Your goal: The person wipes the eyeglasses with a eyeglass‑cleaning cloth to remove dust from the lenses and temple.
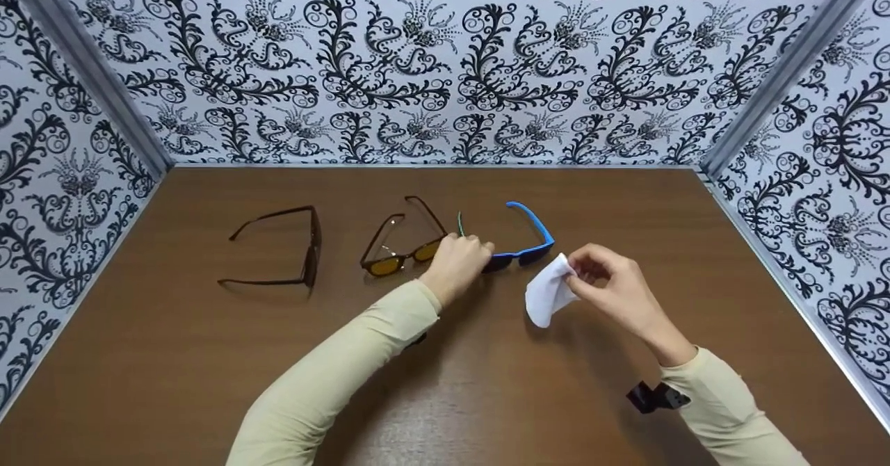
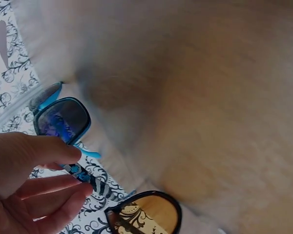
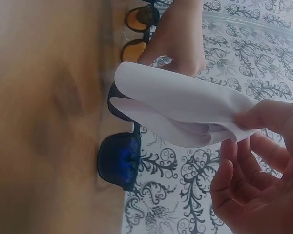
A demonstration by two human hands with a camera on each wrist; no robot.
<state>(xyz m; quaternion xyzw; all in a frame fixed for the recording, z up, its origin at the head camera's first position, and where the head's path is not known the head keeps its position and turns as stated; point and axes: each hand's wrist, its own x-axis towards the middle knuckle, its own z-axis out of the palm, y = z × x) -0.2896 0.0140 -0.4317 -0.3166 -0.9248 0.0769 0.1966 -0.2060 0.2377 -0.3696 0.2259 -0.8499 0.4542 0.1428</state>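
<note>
My left hand (image 1: 457,263) grips a pair of blue-framed sunglasses (image 1: 544,235) at one side, by the hinge and temple. In the left wrist view the thumb lies beside a dark lens (image 2: 63,119), and a patterned temple (image 2: 90,178) runs past the fingertips. Those sunglasses rest on the table with dark lenses towards me. My right hand (image 1: 619,291) pinches a white cloth (image 1: 544,298) between thumb and fingers. Folded over, the cloth hangs just right of the sunglasses, apart from them in the head view.
Yellow-lensed glasses (image 1: 386,266) lie just left of my left hand, temples unfolded. Farther left, dark-framed glasses (image 1: 313,247) stand with temples pointing left. The brown table (image 1: 431,403) is bounded by patterned panels (image 1: 417,55) at the back and sides.
</note>
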